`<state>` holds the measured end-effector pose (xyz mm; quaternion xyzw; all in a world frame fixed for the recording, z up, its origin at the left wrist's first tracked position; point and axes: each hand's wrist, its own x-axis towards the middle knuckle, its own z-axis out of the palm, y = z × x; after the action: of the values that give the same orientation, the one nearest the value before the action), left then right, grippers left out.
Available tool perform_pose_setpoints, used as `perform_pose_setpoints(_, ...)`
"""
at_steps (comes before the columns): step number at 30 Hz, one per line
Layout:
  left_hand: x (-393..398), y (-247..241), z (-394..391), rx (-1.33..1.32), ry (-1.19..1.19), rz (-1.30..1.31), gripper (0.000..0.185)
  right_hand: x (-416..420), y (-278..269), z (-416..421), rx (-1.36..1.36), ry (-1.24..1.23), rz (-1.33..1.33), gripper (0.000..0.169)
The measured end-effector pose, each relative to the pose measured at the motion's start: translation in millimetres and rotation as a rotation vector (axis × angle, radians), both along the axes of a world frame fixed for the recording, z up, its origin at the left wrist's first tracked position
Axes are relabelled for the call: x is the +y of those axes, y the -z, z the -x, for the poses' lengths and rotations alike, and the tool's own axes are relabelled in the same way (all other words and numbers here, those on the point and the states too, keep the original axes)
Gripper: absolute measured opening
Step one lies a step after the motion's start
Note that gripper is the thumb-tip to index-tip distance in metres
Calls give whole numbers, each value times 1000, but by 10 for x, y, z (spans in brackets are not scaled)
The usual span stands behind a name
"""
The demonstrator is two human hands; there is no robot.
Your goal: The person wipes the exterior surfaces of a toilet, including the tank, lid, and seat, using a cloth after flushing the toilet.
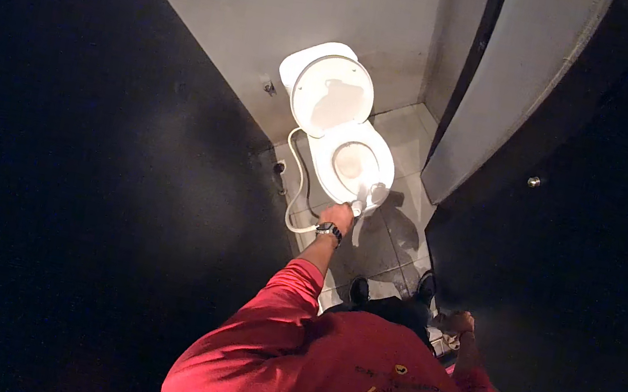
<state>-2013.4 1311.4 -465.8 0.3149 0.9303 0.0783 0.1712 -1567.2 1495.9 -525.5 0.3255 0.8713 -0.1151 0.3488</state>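
Note:
My left hand [336,216] is closed around the white spray head [357,208] of a bidet hose, just over the front rim of a toilet bowl. The white hose [293,192] curves from beside the toilet down to my wrist, which wears a watch. The toilet's round lid [334,96] is raised against the tank [318,59], and its white seat [385,161] lies down on the bowl. Low at my right side is my right hand [460,322], its fingers bent; something pale is just below it, and whether the hand holds anything cannot be told.
A dark partition [168,172] stands close on the left and a dark door or panel [554,249] with a round metal knob [534,182] on the right. A pipe fitting [270,88] juts from the back wall. Grey floor tiles [386,227] surround the toilet; my dark shoes [360,291] stand on them.

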Motion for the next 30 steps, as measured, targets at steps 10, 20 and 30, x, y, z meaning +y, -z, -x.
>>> perform_pose_setpoints(10, 628, -271, 197, 106, -187, -181, 21, 99, 1002, -843, 75, 359, 95, 45)
perform_pose_setpoints(20, 368, 72, -149, -19, 88, -39, 21, -102, 809, -888, 72, 70, 35, 46)
perform_pose_setpoints(30, -431, 127, -334, 39, 32, 203, 26, -165, 670, -1034, 207, 334, 32, 42)
